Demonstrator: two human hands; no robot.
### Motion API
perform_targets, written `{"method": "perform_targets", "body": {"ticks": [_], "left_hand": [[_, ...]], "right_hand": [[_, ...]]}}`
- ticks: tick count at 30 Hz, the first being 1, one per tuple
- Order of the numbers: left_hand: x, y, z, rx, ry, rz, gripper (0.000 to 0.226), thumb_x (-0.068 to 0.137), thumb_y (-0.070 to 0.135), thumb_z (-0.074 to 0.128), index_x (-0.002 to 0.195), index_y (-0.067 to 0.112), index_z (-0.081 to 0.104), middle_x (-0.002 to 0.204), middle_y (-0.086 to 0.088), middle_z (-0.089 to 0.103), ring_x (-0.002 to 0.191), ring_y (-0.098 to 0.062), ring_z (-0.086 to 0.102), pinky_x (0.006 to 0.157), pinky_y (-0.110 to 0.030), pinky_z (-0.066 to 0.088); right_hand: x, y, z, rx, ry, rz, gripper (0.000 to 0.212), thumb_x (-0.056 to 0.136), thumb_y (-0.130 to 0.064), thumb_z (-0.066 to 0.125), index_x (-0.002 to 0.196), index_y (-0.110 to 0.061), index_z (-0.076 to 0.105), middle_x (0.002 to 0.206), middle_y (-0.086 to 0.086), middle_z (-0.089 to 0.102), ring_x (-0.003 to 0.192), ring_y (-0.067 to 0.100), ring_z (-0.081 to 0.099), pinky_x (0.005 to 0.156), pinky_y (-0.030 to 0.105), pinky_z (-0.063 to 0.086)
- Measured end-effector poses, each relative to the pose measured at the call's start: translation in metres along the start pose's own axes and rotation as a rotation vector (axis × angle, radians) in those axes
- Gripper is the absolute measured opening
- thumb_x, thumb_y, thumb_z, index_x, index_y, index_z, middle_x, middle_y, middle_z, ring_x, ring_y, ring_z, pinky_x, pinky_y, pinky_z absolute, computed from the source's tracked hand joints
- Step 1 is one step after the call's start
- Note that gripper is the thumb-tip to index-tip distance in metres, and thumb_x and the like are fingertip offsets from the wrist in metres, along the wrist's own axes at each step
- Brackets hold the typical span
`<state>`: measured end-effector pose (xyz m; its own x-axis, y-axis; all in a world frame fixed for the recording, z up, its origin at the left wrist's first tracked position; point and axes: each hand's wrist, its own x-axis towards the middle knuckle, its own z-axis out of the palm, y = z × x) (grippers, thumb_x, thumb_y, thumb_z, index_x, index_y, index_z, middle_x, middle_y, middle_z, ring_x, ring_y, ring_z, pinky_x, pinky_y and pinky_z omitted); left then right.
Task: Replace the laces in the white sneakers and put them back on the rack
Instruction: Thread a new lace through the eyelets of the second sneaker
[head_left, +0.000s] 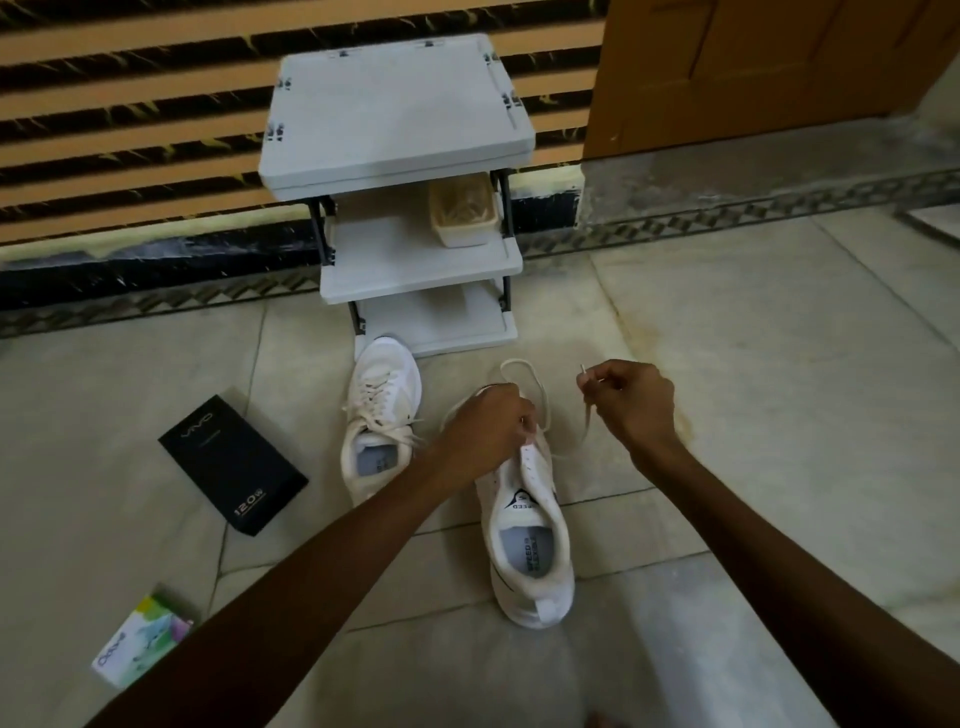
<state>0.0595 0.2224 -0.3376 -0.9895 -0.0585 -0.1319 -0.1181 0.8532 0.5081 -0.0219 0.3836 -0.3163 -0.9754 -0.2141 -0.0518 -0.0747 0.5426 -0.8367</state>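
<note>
One basket (461, 235) on rack (400, 109), contents blurred; right hand (635, 404) pinches lace (519, 362)

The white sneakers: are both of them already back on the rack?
No, the laced sneaker and the sneaker beside it both stand on the floor in front of the rack.

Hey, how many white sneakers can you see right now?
2. The laced sneaker stands on the floor at the foot of the rack; the second sneaker is right of it, nearer, with the left hand at its lace.
</note>
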Motion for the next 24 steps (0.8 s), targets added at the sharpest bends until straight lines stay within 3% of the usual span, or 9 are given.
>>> {"method": "perform_targets", "body": {"ticks": [3,8,11,14,16,19,24], "left_hand": [[0.002,0.004,0.003,0.07,0.025,0.012,0.007,0.08,0.014,0.07,0.086,0.011,0.073,0.096,-0.006,0.062,0.093,-0.023,0.06,0.083,-0.039,0.049],[0.008,0.016,0.005,0.285,0.005,-0.009,0.017,0.084,0.024,0.071,0.091,0.009,0.069,0.104,-0.008,0.063,0.098,-0.025,0.061,0.082,-0.034,0.049],[0.011,0.019,0.014,0.523,0.007,0.015,0.021,0.09,0.024,0.065,0.104,0.009,0.066,0.111,-0.008,0.061,0.102,-0.024,0.061,0.081,-0.032,0.046],[0.008,0.014,0.022,0.56,0.038,0.019,0.023,0.092,0.023,0.062,0.111,0.01,0.059,0.114,-0.008,0.061,0.105,-0.023,0.059,0.082,-0.031,0.045],[0.004,0.01,0.023,0.468,0.051,0.0,0.022,0.092,0.02,0.061,0.109,0.008,0.058,0.111,-0.01,0.062,0.104,-0.025,0.06,0.084,-0.032,0.045],[0.001,0.008,0.011,0.135,0.092,-0.074,0.015,0.088,0.007,0.061,0.102,0.003,0.065,0.104,-0.012,0.065,0.098,-0.026,0.062,0.086,-0.037,0.049],[-0.005,0.027,-0.047,-0.342,0.335,-0.099,0.009,0.088,0.015,0.068,0.08,0.017,0.073,0.075,0.008,0.069,0.068,-0.001,0.062,0.068,-0.018,0.047]], "right_hand": [[0.001,-0.003,-0.01,-0.005,0.075,-0.041,0.012,0.086,-0.029,0.068,0.083,-0.021,0.076,0.068,-0.006,0.07,0.067,0.01,0.066,0.069,0.029,0.054],[0.005,-0.008,-0.024,0.008,0.194,-0.111,0.017,0.087,-0.033,0.065,0.081,-0.02,0.074,0.069,-0.008,0.069,0.07,0.008,0.065,0.072,0.027,0.051],[0.006,-0.01,-0.028,0.027,0.183,-0.111,0.017,0.087,-0.033,0.065,0.08,-0.021,0.074,0.068,-0.008,0.069,0.07,0.008,0.065,0.075,0.03,0.053],[0.003,-0.01,-0.029,0.038,0.156,-0.108,0.016,0.086,-0.032,0.066,0.075,-0.022,0.073,0.065,-0.009,0.067,0.066,0.008,0.065,0.072,0.033,0.055],[0.001,-0.008,-0.028,0.056,0.13,-0.094,0.015,0.086,-0.031,0.067,0.075,-0.023,0.073,0.064,-0.009,0.068,0.064,0.009,0.065,0.071,0.036,0.056],[-0.003,-0.011,-0.028,0.102,0.061,-0.102,0.012,0.086,-0.031,0.069,0.077,-0.023,0.073,0.065,-0.008,0.068,0.064,0.008,0.065,0.07,0.039,0.058],[-0.007,-0.042,-0.034,0.24,-0.026,-0.087,0.01,0.085,-0.031,0.073,0.078,-0.024,0.075,0.071,-0.01,0.069,0.068,0.005,0.063,0.07,0.035,0.056]]}}
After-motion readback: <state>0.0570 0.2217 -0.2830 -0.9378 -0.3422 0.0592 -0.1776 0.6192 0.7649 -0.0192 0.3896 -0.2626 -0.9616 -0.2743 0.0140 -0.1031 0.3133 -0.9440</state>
